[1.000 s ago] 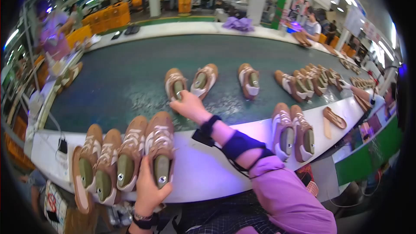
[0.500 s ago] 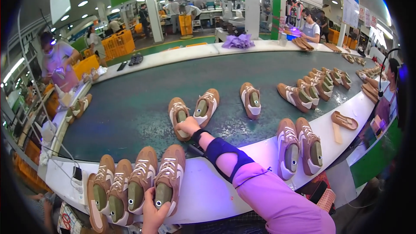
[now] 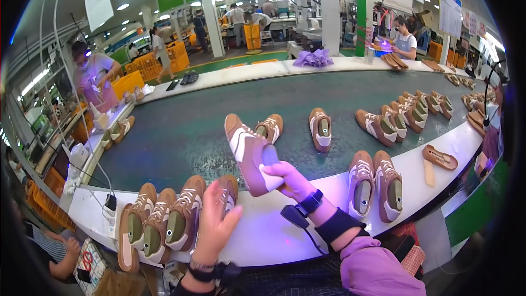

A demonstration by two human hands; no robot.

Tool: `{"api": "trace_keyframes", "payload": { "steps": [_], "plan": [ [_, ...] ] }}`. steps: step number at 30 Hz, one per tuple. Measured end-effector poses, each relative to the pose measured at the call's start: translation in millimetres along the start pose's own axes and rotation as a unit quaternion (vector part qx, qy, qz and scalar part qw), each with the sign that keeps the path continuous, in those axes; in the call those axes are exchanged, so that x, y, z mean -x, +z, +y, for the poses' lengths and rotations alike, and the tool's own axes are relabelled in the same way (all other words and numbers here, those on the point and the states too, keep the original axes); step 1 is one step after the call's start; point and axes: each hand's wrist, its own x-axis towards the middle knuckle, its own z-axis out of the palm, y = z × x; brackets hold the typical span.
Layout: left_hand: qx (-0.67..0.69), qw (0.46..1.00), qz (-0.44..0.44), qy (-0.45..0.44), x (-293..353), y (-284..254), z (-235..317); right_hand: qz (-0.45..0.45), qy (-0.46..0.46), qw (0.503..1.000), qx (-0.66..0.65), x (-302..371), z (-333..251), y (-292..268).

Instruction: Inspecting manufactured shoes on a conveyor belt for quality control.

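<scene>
Brown shoe [image 3: 244, 156] tilted in the right-hand grip [image 3: 295, 180]

A dark green surface [image 3: 192, 137] spreads widest, with the white bench [image 3: 268, 235] curving along its near edge. A cluster of brown shoes [image 3: 413, 116] stands on the green surface toward the right. Four shoes [image 3: 186, 205] line the bench at the left, the rightmost partly hidden, and a pair of shoes [image 3: 388, 183] stands at the right. The brown shoe is held where green surface and bench meet in view, toe pointing up and left, partly covering another shoe [image 3: 274, 123]. The right-hand grip is clamped on its heel end. The left-hand grip [image 3: 215, 225] is spread, thumb well apart, in front of the rightmost of the four; whether it touches, I cannot tell. A dark wristband [image 3: 311, 200] sits just behind the right-hand grip.
</scene>
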Motion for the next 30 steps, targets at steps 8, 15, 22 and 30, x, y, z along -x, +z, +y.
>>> {"api": "trace_keyframes", "payload": {
  "steps": [8,15,22,30],
  "plan": [
    [0.423,0.876,-0.129,-0.192,-92,67,-61,0.033,-0.176,0.956,0.234,73,-32,19],
    [0.520,0.827,-0.109,-0.184,-89,48,-96,0.100,-0.085,0.936,0.325,31,-39,9],
    [0.583,0.802,-0.012,-0.129,-94,20,-139,0.283,-0.081,0.892,0.342,-100,2,-45],
    [0.651,0.752,0.012,-0.101,-92,-3,-143,0.328,-0.029,0.806,0.491,-124,82,-160]
  ]
}}
